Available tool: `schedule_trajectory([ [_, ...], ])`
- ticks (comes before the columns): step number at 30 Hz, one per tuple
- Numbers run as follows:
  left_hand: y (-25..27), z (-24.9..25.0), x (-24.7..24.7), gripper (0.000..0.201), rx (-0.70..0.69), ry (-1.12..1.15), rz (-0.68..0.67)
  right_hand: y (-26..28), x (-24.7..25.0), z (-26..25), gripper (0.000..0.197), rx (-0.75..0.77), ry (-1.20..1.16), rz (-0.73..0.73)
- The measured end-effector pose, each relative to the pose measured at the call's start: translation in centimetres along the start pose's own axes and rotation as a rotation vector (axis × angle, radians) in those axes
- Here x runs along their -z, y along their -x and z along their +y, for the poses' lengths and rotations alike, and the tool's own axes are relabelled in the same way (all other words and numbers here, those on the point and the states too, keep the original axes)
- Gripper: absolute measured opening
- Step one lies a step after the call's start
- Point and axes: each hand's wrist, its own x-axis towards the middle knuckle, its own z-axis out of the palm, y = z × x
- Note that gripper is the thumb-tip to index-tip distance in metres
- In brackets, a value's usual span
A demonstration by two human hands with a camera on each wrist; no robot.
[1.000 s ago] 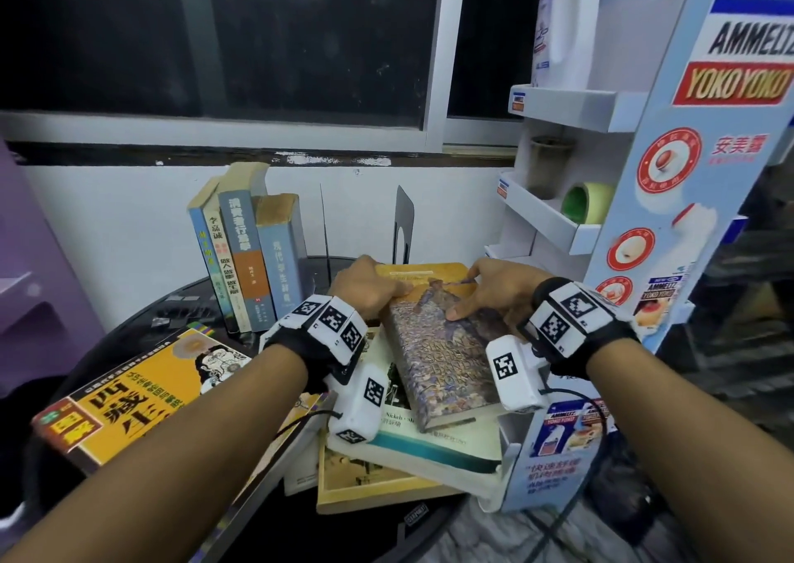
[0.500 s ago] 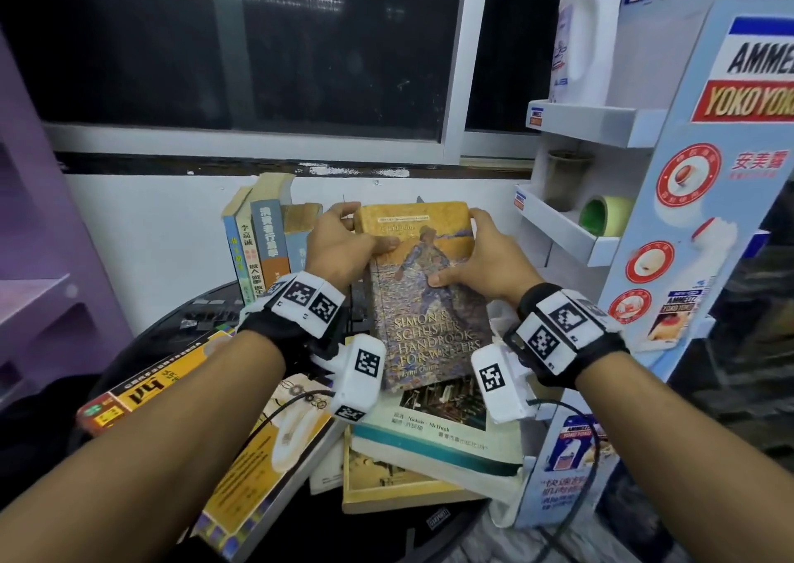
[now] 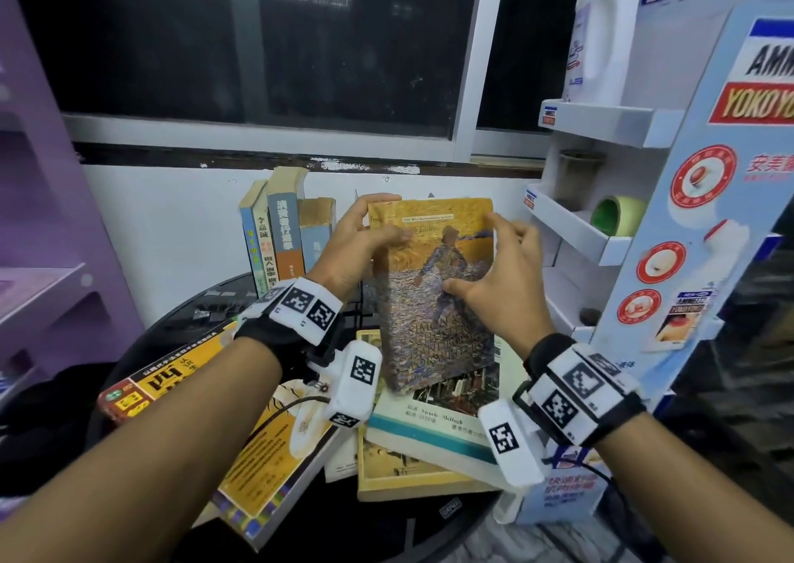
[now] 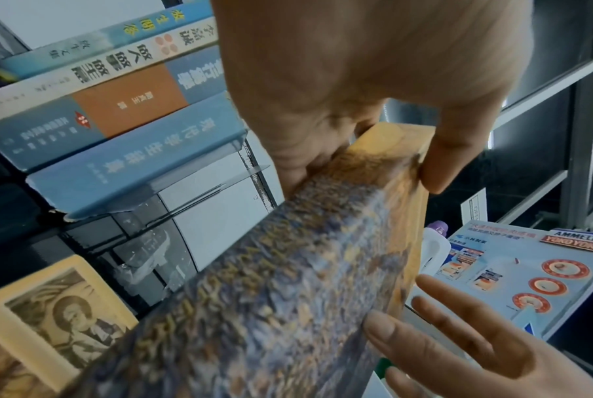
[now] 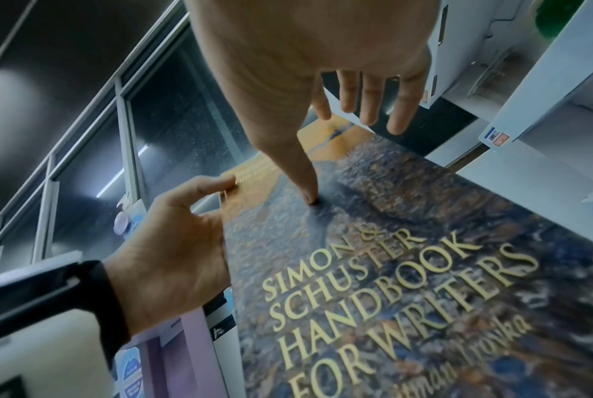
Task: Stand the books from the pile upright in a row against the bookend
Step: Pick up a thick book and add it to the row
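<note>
I hold the painted-cover writers' handbook (image 3: pixel 434 339) upright above the pile, cover toward me. My left hand (image 3: pixel 382 219) grips its top left corner, thumb on the cover and fingers over the top edge (image 4: pixel 373 150). My right hand (image 3: pixel 477 257) has its fingers straight by the right edge, and only the thumb tip (image 5: pixel 310 200) touches the cover (image 5: pixel 407 296). Several books (image 3: pixel 279 236) stand upright at the back left. A thin metal bookend plate (image 4: pixel 250 161) shows beside the last blue one. The pile's teal-striped book (image 3: pixel 429 425) lies below.
A yellow book (image 3: pixel 180 382) and more flat books lie on the round black table (image 3: pixel 206 305). A blue-white display stand (image 3: pixel 687 219) with a white bottle (image 3: pixel 606 34) and green tape roll (image 3: pixel 610 216) crowds the right. A purple shelf (image 3: pixel 43 262) stands left.
The handbook went from lying flat on the pile to upright and lifted. My right hand's fingers have straightened away from its edge; the left hand keeps its grip at the top.
</note>
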Motion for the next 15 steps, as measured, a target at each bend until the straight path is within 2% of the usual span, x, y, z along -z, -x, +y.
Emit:
schedule_trajectory([
  [5, 0.7, 1.0, -0.1, 0.038, 0.016, 0.025, -0.06, -0.1, 0.3, -0.4, 0.088, 0.012, -0.06, -0.103],
  [7, 1.2, 1.3, 0.1, 0.035, 0.038, 0.045, -0.099, -0.3, 0.6, -0.6, 0.086, 0.002, -0.137, -0.153],
  [12, 2.1, 1.8, 0.0, 0.045, 0.064, 0.079, -0.162, -0.4, 1.8, -1.3, 0.08, -0.025, -0.401, -0.31],
  [15, 2.0, 1.9, -0.7, 0.039, 0.081, 0.071, -0.218, -0.1, 3.4, -1.6, 0.077, -0.049, -0.538, -0.422],
])
